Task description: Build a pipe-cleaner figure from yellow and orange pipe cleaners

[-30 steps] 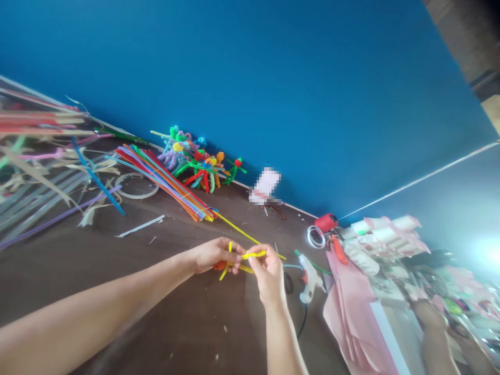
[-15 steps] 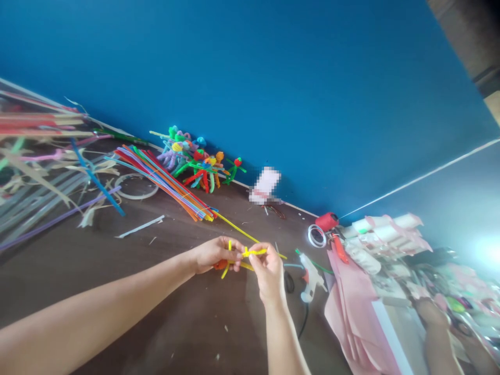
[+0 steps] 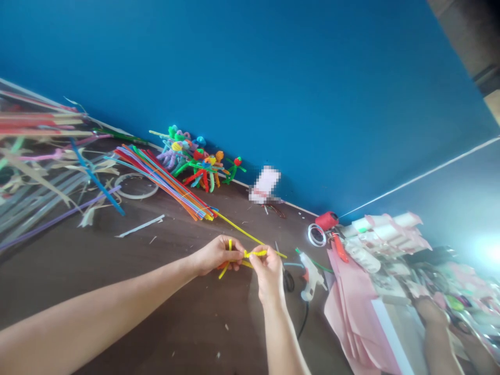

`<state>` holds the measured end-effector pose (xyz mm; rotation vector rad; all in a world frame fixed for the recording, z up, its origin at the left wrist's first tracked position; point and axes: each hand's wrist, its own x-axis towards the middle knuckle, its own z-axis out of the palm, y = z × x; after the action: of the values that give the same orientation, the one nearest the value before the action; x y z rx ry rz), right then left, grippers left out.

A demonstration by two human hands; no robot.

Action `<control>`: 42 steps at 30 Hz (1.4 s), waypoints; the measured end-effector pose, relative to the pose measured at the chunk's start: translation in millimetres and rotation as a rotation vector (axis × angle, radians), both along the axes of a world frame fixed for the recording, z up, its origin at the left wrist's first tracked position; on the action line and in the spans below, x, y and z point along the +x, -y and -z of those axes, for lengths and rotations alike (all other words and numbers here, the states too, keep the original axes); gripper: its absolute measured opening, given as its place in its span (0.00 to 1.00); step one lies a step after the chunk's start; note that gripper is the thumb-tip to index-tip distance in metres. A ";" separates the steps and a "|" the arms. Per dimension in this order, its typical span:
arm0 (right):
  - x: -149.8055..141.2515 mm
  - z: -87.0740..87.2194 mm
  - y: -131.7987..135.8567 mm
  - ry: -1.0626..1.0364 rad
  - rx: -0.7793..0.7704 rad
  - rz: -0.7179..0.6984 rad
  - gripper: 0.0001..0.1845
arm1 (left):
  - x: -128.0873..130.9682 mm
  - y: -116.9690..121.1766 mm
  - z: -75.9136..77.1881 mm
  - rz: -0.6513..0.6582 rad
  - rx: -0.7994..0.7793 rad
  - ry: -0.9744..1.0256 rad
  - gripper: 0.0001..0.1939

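My left hand (image 3: 219,255) is closed around a small yellow and orange pipe-cleaner figure (image 3: 223,272); yellow ends stick out above and below the fingers, and most of the orange part is hidden. Between finger and thumb, my right hand (image 3: 269,268) pinches a twisted yellow limb (image 3: 255,254) of the same figure. The hands are close together above the dark table. Behind them lies a straight yellow pipe cleaner (image 3: 239,228), reaching from the colourful pipe-cleaner bundle (image 3: 167,185) to just past my right hand.
Finished pipe-cleaner figures (image 3: 199,161) stand in a cluster against the blue wall. A white glue gun (image 3: 311,278) with a cord lies right of my right hand, beside pink sheets (image 3: 351,312). A red spool (image 3: 327,221) and white rolls (image 3: 386,232) are behind. Loose strips (image 3: 58,192) cover the left.
Both hands stay nearly in place and keep their hold on the yellow pieces. The lower yellow end at my left hand has shifted slightly to the left.
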<state>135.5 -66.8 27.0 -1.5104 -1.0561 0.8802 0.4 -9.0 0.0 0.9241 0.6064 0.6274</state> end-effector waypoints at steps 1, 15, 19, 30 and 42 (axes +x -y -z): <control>1.4 0.6 0.0 0.010 -0.008 -0.005 0.06 | 0.1 0.1 0.1 0.001 0.014 -0.014 0.15; 10.4 -56.0 -6.2 1.184 0.211 -0.407 0.17 | -2.2 -2.8 -0.5 0.074 -0.009 -0.036 0.15; 5.9 -56.8 -10.1 1.277 0.197 -0.532 0.12 | -2.7 -3.2 -1.5 0.077 0.008 -0.029 0.15; 2.2 -52.8 -13.5 1.307 0.181 -0.605 0.11 | -3.1 -4.9 1.0 0.126 0.050 -0.049 0.11; 6.9 -48.9 -18.7 1.328 0.173 -0.601 0.09 | -1.5 -3.8 -0.2 0.078 0.110 -0.069 0.12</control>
<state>142.3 -48.0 75.9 -1.5906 -2.5461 -0.0025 -1.1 -5.2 0.2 1.0711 0.5993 0.5653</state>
